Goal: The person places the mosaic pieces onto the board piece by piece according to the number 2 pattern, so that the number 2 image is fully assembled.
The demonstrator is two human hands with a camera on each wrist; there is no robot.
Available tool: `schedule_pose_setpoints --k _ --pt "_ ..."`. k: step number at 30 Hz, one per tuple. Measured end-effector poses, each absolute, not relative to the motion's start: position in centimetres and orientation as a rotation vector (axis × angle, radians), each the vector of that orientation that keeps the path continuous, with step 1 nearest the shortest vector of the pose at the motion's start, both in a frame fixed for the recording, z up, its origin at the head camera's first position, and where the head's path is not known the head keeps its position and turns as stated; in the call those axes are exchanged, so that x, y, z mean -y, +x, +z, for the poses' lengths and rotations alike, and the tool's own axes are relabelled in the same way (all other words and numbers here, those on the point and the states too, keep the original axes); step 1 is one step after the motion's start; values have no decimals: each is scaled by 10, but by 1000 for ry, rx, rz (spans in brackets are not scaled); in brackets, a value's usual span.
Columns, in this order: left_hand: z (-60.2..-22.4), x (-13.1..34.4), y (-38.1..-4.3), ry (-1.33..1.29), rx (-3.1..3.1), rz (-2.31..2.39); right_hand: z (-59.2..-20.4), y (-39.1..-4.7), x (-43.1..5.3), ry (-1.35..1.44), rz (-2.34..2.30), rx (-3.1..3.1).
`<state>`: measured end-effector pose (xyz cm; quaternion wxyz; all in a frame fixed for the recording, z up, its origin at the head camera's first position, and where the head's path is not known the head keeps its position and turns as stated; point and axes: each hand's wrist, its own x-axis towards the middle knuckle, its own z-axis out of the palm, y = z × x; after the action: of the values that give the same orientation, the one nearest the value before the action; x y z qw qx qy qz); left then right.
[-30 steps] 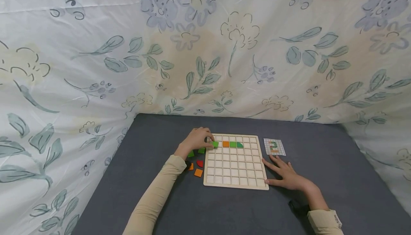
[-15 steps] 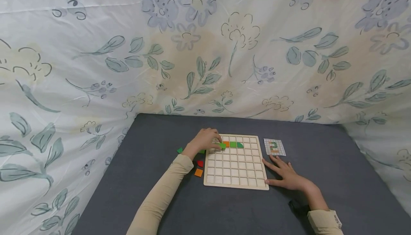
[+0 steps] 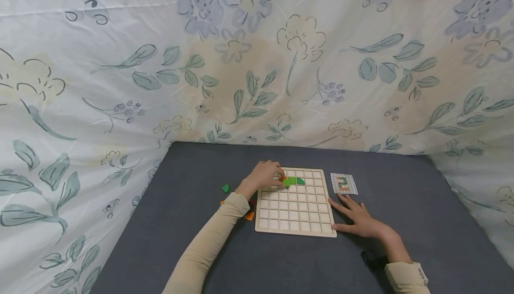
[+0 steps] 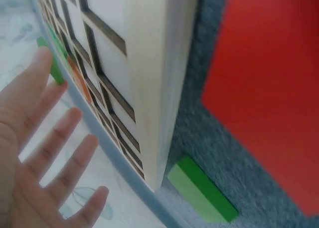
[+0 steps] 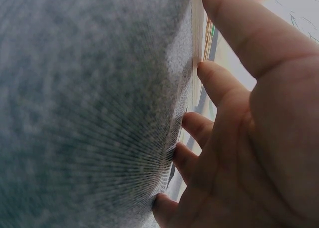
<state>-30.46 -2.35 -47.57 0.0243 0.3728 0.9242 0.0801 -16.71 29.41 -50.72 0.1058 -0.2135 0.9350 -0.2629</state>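
My left hand (image 3: 265, 175) is over the upper left of a wooden grid board (image 3: 299, 213). Between thumb and index finger it pinches a green square tile (image 3: 286, 182); in the left wrist view this tile (image 4: 56, 68) is tilted above the cells, with the other fingers spread. Set in one row of the board are a green tile (image 3: 293, 180), a dark green rounded piece (image 3: 300, 181) and an orange tile (image 4: 79, 78), mostly hidden by my fingers in the head view. My right hand (image 3: 357, 218) rests with spread fingers on the table, thumb and index fingertip touching the board's right edge.
A small printed pattern card (image 3: 344, 184) lies right of the board. Left of it lie a dark green piece (image 3: 225, 188) and an orange tile (image 3: 249, 216). Near my left wrist are a red piece (image 4: 269, 98) and a green tile (image 4: 202, 190). A floral cloth (image 3: 257, 62) hangs behind the table.
My left hand has carried the green tile rightward over the board, from its left edge to beside the row of placed tiles. My right hand has stayed still.
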Motion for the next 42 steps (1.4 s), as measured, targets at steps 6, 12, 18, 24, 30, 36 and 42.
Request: schedule_pose_setpoints --k 6,12,18,24,30,36,42 --pt "-479 15 -302 1173 -2864 222 -507 -165 -293 -658 -784 -2769" --pt "-477 7 -298 1215 -2858 223 -508 -164 -292 -683 -806 -2777" --pt "-477 -1 -295 1244 -2865 175 -508 -163 -292 -664 -820 -2764" --pt "-482 -11 -295 1242 -2889 103 -513 -164 -293 -684 -833 -2769" --pt "-481 -16 -293 1215 -2907 81 -507 -164 -292 -638 -794 -2761" --pt "-481 -20 -290 1180 -2912 105 -504 -163 -291 -648 -774 -2768" --pt "-482 -23 -289 1168 -2934 59 -504 -163 -290 -649 -801 -2765"
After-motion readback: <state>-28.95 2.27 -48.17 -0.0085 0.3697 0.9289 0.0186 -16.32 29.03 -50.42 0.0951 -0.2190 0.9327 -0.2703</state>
